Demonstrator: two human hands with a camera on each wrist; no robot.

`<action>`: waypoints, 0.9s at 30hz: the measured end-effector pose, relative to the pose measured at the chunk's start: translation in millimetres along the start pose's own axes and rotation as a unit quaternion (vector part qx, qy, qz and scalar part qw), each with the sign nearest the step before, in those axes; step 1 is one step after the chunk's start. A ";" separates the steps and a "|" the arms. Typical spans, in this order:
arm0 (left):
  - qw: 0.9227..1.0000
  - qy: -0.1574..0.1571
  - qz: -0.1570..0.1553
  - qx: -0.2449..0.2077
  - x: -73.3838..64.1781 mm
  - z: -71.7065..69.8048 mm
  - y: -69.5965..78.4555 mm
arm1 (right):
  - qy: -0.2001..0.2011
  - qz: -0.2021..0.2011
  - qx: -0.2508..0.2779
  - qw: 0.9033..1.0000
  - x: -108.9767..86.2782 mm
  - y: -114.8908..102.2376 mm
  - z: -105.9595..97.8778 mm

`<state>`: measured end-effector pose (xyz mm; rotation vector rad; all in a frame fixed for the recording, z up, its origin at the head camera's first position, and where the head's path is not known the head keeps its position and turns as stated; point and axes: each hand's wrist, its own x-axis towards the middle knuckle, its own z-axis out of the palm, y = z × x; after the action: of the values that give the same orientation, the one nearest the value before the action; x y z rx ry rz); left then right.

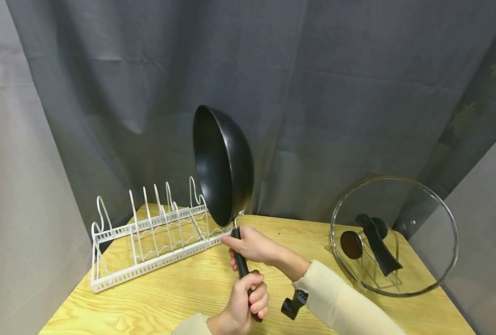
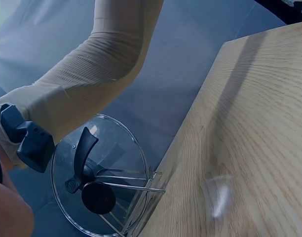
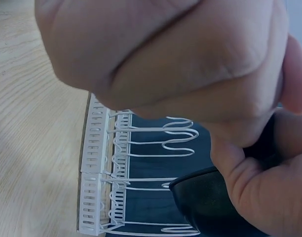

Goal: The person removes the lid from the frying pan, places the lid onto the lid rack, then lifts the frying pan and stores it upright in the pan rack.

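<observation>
A black wok (image 1: 241,158) is held tilted up on its side above the table, its hollow turned to the left in the head view. My right hand (image 1: 254,245) grips the black handle (image 1: 241,265) close to the pan, thumb laid along it. Lower down, near the handle's end, my left hand (image 1: 248,300) wraps its fingers round the same handle. The right wrist view shows curled fingers (image 3: 180,64) large in front, with part of the wok below them. Behind and left of the wok stands a white wire rack (image 1: 155,260), partly overlapped by the pan.
At the right, a glass lid (image 1: 452,223) with a metal rim and a black handle (image 1: 375,244) leans upright in a wire stand (image 1: 392,279). The wooden table (image 1: 168,298) ends at grey curtains (image 1: 336,93) behind and at the sides.
</observation>
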<state>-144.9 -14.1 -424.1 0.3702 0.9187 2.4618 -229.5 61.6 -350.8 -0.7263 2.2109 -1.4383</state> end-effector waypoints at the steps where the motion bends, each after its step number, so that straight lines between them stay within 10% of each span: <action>1: 1.000 0.001 -0.001 -0.002 -0.3 -0.6 0.2 | -0.001 0.002 0.001 1.000 1.2 0.5 0.7; 27: 0.998 0.033 -0.034 -0.041 -3.5 -17.3 5.4 | -0.033 0.021 0.007 0.999 21.9 8.2 14.4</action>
<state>-150.8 -28.8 -433.5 0.2278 0.8384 2.4540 -239.9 40.6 -365.0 -0.7089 2.1512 -1.3889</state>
